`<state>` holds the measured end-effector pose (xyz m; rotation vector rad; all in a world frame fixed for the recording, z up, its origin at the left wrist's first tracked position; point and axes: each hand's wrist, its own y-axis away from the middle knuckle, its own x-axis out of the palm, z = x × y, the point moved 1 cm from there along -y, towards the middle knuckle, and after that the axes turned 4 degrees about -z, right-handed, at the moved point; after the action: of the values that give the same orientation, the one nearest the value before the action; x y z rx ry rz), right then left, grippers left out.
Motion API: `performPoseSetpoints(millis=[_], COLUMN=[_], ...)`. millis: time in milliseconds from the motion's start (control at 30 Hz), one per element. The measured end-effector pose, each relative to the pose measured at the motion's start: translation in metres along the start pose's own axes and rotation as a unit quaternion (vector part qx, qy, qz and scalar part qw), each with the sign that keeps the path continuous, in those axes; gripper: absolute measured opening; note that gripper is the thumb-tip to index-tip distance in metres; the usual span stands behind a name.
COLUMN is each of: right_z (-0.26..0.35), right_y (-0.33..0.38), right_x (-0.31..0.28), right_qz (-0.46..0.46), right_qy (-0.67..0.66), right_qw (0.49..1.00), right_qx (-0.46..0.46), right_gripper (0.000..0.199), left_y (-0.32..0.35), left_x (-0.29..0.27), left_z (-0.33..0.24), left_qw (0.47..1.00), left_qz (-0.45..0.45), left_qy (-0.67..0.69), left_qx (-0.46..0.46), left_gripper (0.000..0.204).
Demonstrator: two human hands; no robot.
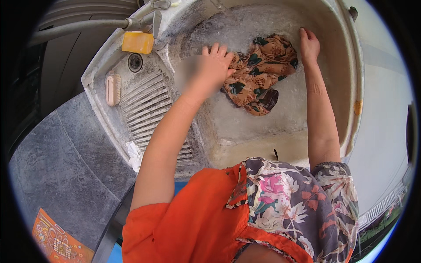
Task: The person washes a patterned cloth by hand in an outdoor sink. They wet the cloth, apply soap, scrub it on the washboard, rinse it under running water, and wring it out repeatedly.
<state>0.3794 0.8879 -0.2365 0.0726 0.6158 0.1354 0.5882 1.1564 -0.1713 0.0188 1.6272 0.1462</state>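
A wet tan garment [258, 72] with dark green leaf-like patches lies crumpled in the basin of a stone laundry sink [263, 147]. What looks like shallow water surrounds it. My left hand [215, 65] rests at the garment's left edge, fingers spread and fingertips pointing away from me; a blurred patch covers the area beside its wrist. Over on the right, near the basin's wall, my right hand [310, 46] is closed with the fingers curled in. It is apart from the garment, and the inside of its grip is hidden.
Left of the basin is a ribbed washboard [147, 103] with a drain hole [135, 62]. Around it are a yellow soap bar [137, 42], a scrubbing brush [112, 89] and crumpled white paper [134, 156]. A metal pipe [83, 30] crosses above. An orange packet [61, 240] lies on the grey counter [74, 162].
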Motion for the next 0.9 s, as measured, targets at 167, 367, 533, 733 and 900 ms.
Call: performPoseSetpoints(millis=[167,367,533,733,900], right_z=[0.051,0.247,0.234,0.196,0.225], right_y=[0.083,0.224,0.23,0.207,0.235], right_x=[0.063,-0.004,0.02,0.038,0.014], right_qz=[0.393,0.414,0.217,0.301,0.322], right_qy=[-0.569,-0.466,-0.4,-0.285,-0.369], right_qw=[0.667,0.769,0.742,0.816,0.72], right_qx=[0.278,-0.143,-0.492,-0.402,-0.492], right_gripper=[0.029,0.025,0.029,0.024,0.038], left_y=[-0.054,0.071,0.058,-0.063,-0.049], left_x=[0.013,-0.02,0.004,0.055,0.071], left_z=[-0.012,-0.02,-0.008,0.003,-0.008], left_qw=[0.921,0.96,0.975,0.955,0.967], left_qz=[0.372,0.254,0.205,0.285,0.235], left_qy=[-0.045,0.091,0.064,-0.029,0.008], left_qx=[0.108,0.078,0.054,0.081,0.093], left_gripper=[0.042,0.039,0.036,0.033,0.031])
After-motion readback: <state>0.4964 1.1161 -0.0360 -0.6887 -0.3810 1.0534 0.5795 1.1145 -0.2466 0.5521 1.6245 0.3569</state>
